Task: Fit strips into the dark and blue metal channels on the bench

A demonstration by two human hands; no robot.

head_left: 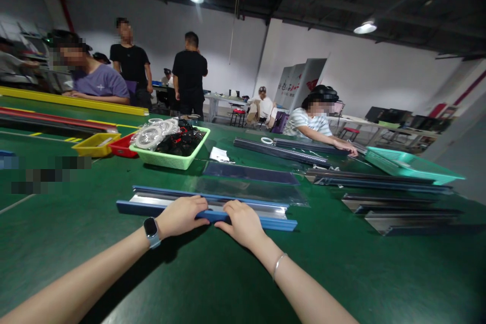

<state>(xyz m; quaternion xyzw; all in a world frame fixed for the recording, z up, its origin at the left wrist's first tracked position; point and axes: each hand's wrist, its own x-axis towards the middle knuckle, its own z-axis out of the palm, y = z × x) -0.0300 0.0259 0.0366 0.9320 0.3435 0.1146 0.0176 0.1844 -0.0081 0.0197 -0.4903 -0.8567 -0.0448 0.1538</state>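
A blue channel-shaped profile (148, 208) with a shiny inner face lies lengthwise across the green table in front of me. My left hand (184, 215) grips its near wall just left of the middle, fingers curled over the edge and thumb on the near side. Close beside it, my right hand (240, 220) holds the same wall the same way, right of the middle. Some of the fingertips are hidden inside the channel. Behind the profile lies a clear plastic sheet (258, 191), and past it a dark flat strip (250, 173).
A light green basket (169, 161) holds bagged white rings and dark parts, with yellow (93, 146) and red (123, 147) trays beside it. More dark profiles (379, 180) lie at right, near a teal basket (413, 166). A person in a striped top (309, 124) works across the table (212, 283).
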